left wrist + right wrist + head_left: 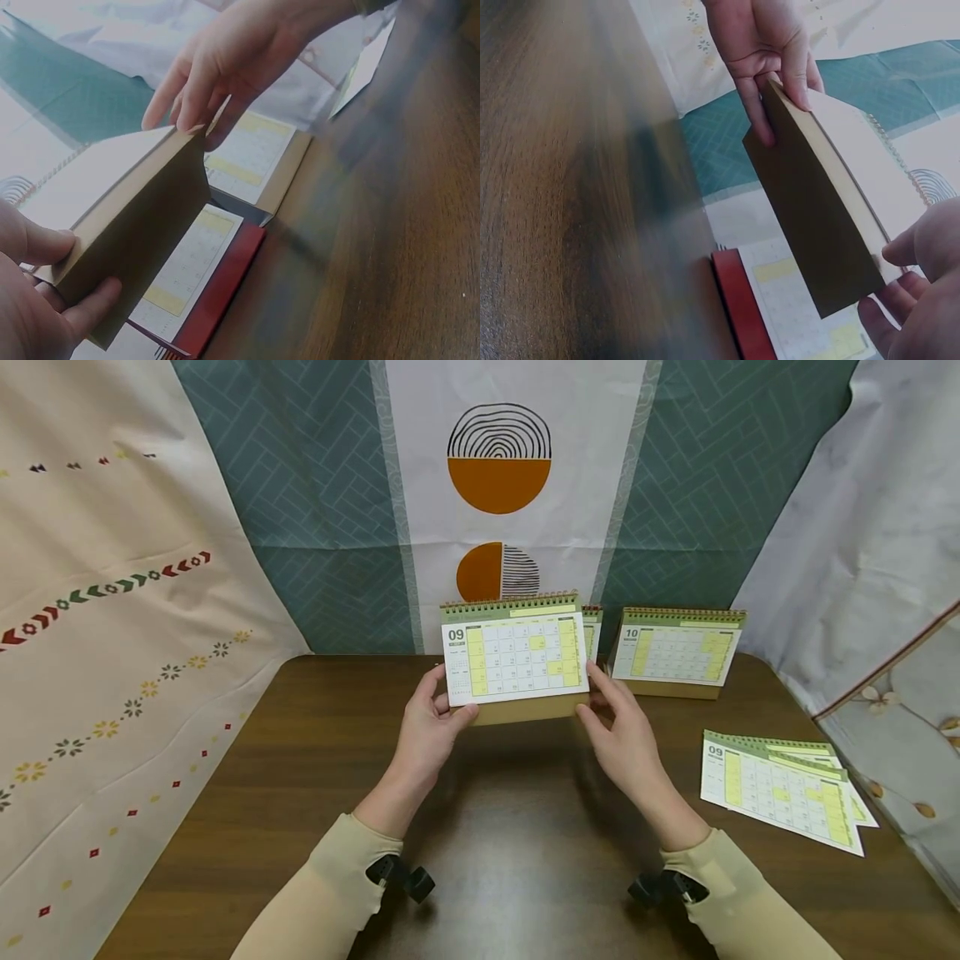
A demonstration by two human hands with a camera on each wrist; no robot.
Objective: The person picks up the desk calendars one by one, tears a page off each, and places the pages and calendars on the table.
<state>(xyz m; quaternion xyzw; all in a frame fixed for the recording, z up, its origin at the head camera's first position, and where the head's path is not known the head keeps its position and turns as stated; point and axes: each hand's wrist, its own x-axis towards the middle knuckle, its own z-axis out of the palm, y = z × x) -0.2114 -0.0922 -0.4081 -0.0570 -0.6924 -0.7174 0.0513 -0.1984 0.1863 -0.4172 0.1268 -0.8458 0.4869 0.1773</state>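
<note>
A spiral-bound desk calendar (517, 656) with a brown card stand is held up above the table, its page marked 09 facing me. My left hand (423, 722) pinches its lower left corner, thumb in front and fingers behind. At the opposite side, the right hand (622, 731) holds the right edge, the thumb near the lower corner. The stand's brown underside (817, 217) shows in the right wrist view. Behind it, mostly hidden in the head view, is a calendar with a red base (221, 292).
To the back right stands another desk calendar (675, 656), open at 10. Torn-off calendar sheets (780, 789) overlap on the right side of the dark wooden table (300, 827). A patterned cloth (510, 527) hangs behind the table's far edge.
</note>
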